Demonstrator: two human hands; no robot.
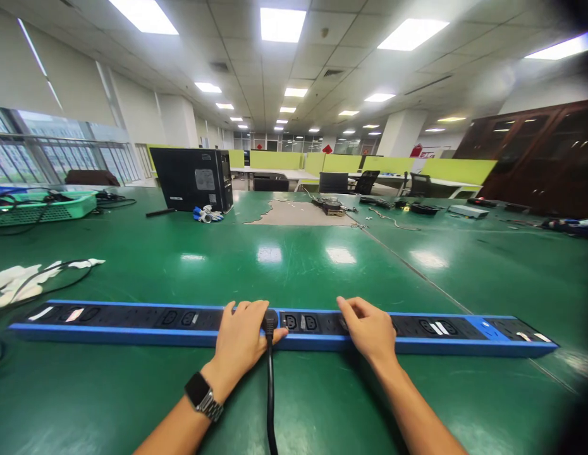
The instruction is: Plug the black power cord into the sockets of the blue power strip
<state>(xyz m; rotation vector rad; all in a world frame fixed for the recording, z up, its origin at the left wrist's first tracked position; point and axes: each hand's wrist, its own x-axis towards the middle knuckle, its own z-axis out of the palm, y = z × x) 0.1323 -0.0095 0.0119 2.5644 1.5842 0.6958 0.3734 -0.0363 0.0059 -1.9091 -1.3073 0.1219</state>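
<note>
A long blue-edged power strip (317, 342) with black sockets lies crosswise on the green table in front of me. My left hand (241, 332), with a watch on its wrist, grips the strip left of its middle, fingers over the top and thumb stretched along the front. Between thumb and forefinger stands a black plug (270, 319) at the strip; its thick black cable (270, 398) runs toward me. Right of the middle, my right hand (370, 328) is closed over the strip with curled fingers. Whatever those fingers hold, if anything, is hidden.
White gloves (19, 281) and a thin black cable lie at the left. Behind them is a green basket (71, 207) of cables. A black computer case (192, 179) stands at the back, with blue-white gloves (207, 214) before it. Loose parts (332, 206) lie along the far edge.
</note>
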